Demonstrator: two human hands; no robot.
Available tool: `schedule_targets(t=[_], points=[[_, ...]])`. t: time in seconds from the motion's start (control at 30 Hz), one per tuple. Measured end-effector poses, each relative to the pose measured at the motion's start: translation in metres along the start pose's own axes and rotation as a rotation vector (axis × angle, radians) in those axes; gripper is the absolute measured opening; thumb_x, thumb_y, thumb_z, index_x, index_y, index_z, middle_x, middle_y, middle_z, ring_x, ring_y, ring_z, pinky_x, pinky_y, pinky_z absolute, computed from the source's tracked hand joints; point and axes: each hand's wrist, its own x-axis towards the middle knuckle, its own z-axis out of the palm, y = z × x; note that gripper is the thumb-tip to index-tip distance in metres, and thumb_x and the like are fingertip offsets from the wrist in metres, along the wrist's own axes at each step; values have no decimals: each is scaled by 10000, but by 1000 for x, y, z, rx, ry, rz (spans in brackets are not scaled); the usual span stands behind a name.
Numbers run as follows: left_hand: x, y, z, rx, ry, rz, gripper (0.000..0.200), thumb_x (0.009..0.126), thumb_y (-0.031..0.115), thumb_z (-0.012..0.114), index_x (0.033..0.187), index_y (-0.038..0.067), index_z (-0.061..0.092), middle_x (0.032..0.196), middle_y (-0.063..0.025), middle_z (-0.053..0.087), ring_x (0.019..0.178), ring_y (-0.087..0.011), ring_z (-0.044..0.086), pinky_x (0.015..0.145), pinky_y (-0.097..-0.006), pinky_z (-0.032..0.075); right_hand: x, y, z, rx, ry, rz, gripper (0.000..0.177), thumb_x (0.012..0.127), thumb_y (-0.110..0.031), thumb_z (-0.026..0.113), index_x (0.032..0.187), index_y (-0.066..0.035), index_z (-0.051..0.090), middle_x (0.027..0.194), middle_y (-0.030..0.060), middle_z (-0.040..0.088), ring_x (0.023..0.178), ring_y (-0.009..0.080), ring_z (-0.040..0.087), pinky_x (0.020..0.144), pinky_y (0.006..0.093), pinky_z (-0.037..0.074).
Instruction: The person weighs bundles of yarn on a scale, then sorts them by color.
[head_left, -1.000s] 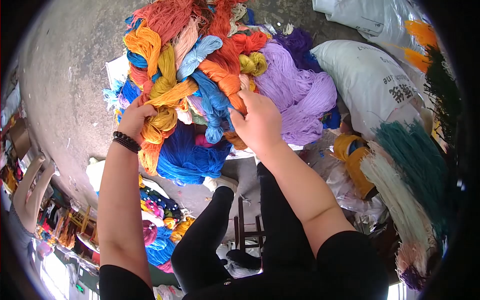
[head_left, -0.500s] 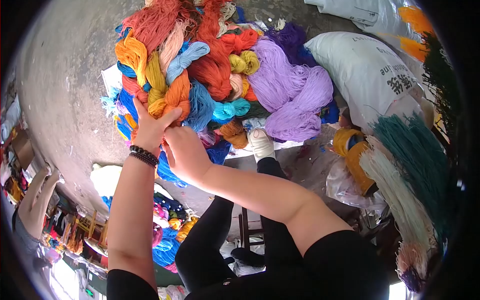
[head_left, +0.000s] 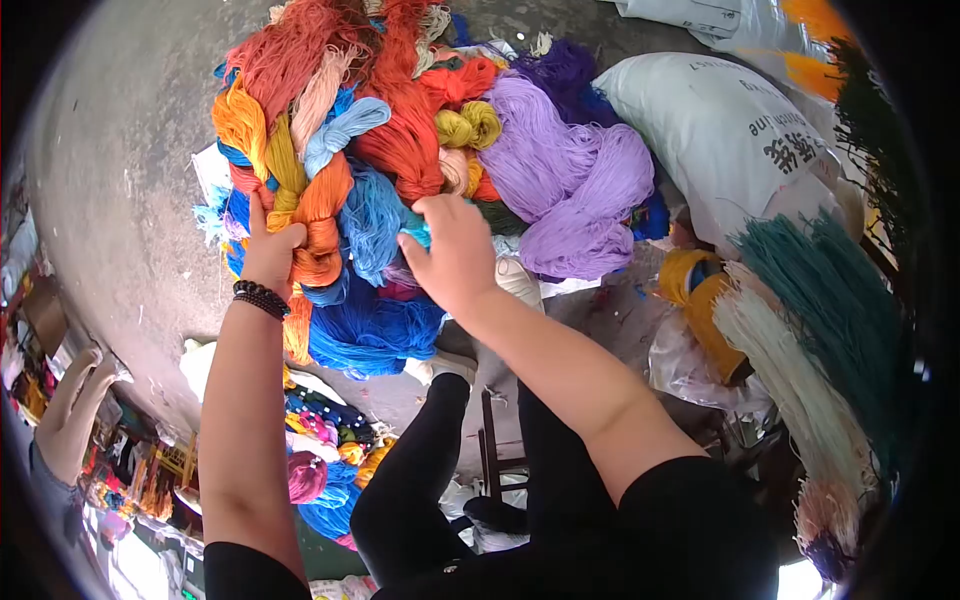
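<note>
A pile of coloured yarn skeins lies on the floor in front of me. My left hand [head_left: 271, 250] is at its left edge, index finger stretched onto a coral skein and thumb apart, beside an orange skein [head_left: 320, 215]. My right hand [head_left: 452, 250] is over the turquoise skein [head_left: 418, 230], thumb and index finger apart, the other fingers mostly hidden; whether it grips the skein cannot be made out. Near it are a medium-blue skein [head_left: 370, 225], red yarn [head_left: 405, 150] and a large lilac skein [head_left: 560, 170]. Deep-blue yarn [head_left: 370, 330] lies below both hands.
A white printed sack [head_left: 700, 130] stands at the right, with teal yarn [head_left: 815, 280] and cream yarn [head_left: 775, 360] below it. More skeins [head_left: 325, 490] lie by my leg. Another person's bare legs [head_left: 75, 410] show at the far left.
My right hand has moved right, away from my left hand, to the turquoise skein. My left hand has shifted slightly left and down. The deep-blue yarn is now more exposed.
</note>
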Motion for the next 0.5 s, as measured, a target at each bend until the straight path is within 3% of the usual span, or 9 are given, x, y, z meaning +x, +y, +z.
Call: schedule_targets(t=[0.13,0.17,0.27,0.3,0.37,0.47,0.5], points=[[1,3,-9,-39,-36,-30,972,700,-122,524,1524,83,51,1378,-48,443,1032,-193,565,810,-285,492,-8,1,16,146,-20,34,308,810,-160,664,1073,-26,577,952,182,613,882,366,596,770,440,472],[2,2,-11,-35,-50,-54,976,697,-123,525,1525,89,53,1376,-50,447,1035,-194,567,812,-286,492,-12,1,16,137,-183,119,281,846,-151,626,1091,-24,572,953,190,623,916,363,605,773,419,482],[0,3,-7,-73,-48,-29,976,694,-120,522,1526,97,60,1353,-54,466,1038,-198,573,820,-290,496,-18,3,22,272,-107,184,269,842,-149,633,1074,-26,573,922,183,627,902,354,613,762,408,485],[1,3,-7,-74,-48,-28,976,694,-120,522,1526,97,60,1353,-54,466,1038,-198,573,820,-290,496,-11,-2,12,233,-154,302,288,823,-153,661,1072,-39,573,893,154,632,866,341,617,742,398,487],[2,0,-8,-45,-27,-35,977,692,-117,521,1525,99,59,1350,-68,468,1062,-205,569,848,-302,495,4,1,7,109,9,238,258,820,-176,662,1041,-79,570,994,158,606,891,369,587,747,441,480],[-5,4,0,-63,-37,-36,998,686,-116,528,1525,103,33,1375,-82,442,1099,-215,552,884,-319,488,25,7,5,-72,126,85,489,721,-210,754,1139,-87,531,1152,139,534,1031,361,543,822,459,464],[-8,3,5,-76,-41,-3,1009,684,-116,528,1523,104,12,1388,-90,428,1121,-223,540,900,-326,482,28,10,11,-74,5,158,599,685,-201,772,1208,-94,500,1207,127,506,1067,346,531,837,470,460]])
